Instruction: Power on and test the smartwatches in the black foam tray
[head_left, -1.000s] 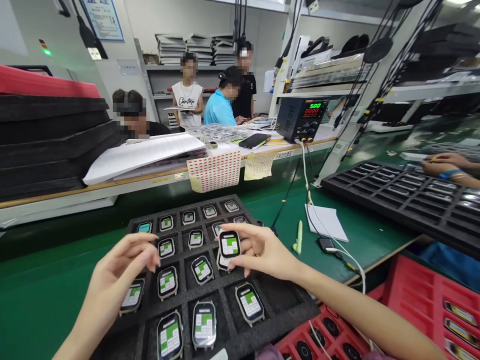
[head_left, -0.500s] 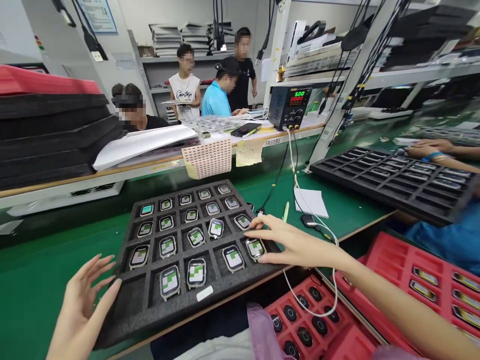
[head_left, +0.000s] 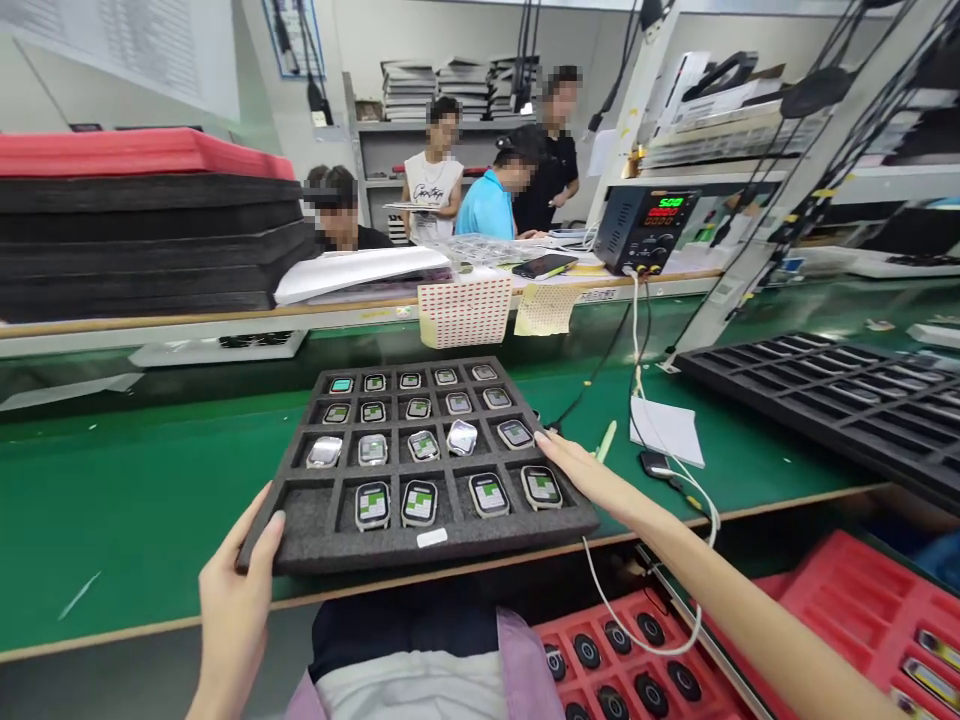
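A black foam tray [head_left: 315, 530] lies at the near edge of the green bench and holds several smartwatch bodies [head_left: 490, 494] with lit green-and-white screens. My left hand [head_left: 238, 590] grips the tray's near left corner, thumb on top. My right hand [head_left: 585, 475] presses against the tray's right edge with fingers stretched out along it; whether they curl under is hidden. The front-left pocket of the tray is bare foam.
A white cable [head_left: 675, 540] runs from the power supply [head_left: 645, 232] past a small charger puck [head_left: 654, 463], a green pen [head_left: 604, 441] and white paper [head_left: 666, 430]. Another black tray [head_left: 832, 385] sits right. Red trays [head_left: 862, 610] lie below. Stacked foam trays [head_left: 135, 240] stand left. Several people work behind.
My right hand set down the watch it held and moved to the tray's right edge. My left hand dropped from above the watches and took hold of the near left corner.
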